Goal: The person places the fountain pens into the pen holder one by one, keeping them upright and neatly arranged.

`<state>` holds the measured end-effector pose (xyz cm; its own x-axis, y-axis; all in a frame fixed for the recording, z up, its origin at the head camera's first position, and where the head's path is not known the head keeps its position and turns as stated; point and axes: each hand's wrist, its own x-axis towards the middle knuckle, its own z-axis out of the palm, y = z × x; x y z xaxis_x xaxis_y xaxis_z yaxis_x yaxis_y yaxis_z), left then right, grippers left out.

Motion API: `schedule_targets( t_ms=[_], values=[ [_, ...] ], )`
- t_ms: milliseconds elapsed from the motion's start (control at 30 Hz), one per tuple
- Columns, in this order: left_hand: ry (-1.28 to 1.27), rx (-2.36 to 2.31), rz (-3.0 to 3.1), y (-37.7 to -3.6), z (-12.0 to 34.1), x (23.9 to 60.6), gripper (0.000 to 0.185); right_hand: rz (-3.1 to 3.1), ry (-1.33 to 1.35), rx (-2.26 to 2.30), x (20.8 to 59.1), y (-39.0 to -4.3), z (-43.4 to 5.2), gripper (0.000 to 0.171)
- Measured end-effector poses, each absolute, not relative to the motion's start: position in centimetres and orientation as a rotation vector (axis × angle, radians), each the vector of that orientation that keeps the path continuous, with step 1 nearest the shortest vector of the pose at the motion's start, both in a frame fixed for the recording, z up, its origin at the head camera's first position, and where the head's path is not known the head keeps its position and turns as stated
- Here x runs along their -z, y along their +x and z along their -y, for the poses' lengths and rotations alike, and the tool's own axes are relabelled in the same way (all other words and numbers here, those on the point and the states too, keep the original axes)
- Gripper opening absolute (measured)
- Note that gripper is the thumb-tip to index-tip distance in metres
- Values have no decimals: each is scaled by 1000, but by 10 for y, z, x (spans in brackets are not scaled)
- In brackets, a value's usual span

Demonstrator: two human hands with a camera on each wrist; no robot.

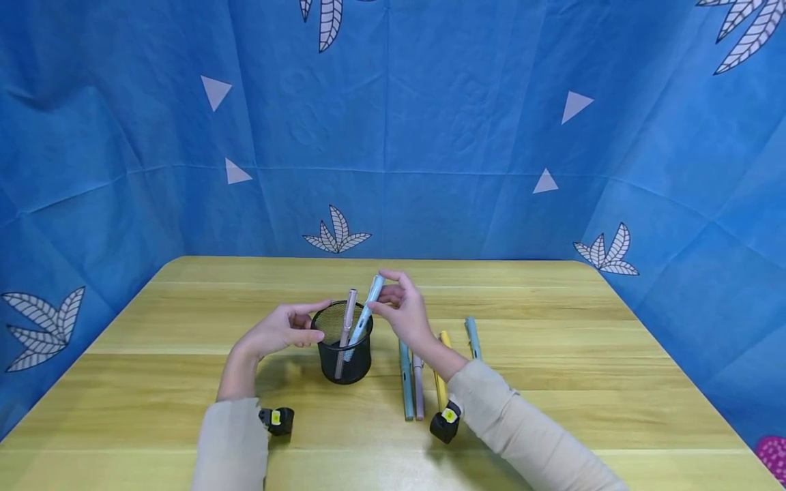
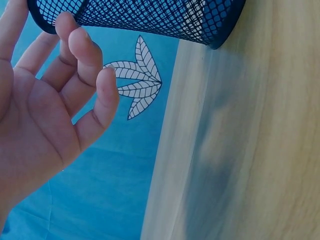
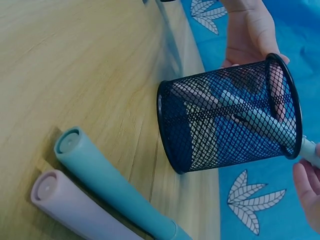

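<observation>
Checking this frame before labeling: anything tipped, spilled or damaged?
Nothing stands out. The mesh cup stands upright on the table, two pens in it; four more pens lie side by side near it.

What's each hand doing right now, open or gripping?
Left hand: open, fingers relaxed, fingertips at the rim of the mesh pen cup.
Right hand: pinching the light blue pen, which is angled into the cup.

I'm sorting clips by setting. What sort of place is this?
Probably a staged recording booth, not a real office: a blue patterned cloth backdrop wraps round a bare wooden table, and the only props are a black mesh pen holder and a few pens.
</observation>
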<state>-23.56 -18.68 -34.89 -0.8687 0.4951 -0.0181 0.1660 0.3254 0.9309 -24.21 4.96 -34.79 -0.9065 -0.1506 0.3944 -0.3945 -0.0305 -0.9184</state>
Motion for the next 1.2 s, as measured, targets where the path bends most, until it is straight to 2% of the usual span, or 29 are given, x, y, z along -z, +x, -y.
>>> schedule_targets(
  t_ms=[500,733,967,1200],
  values=[
    [599,-1561,-2291,-236,187,351,66,2137,640,-1953,353,-239,-47,40],
    [661,-1559,-2296,-238,188,352,67,2150,653,-1962,335,-224,-45,35],
    [588,-1570,-2281,-237,188,352,66,2214,638,-1888,332,-221,-45,25],
    [587,-1571,-2270,-237,188,350,63,2219,651,-1895,334,-221,-46,27]
  ],
)
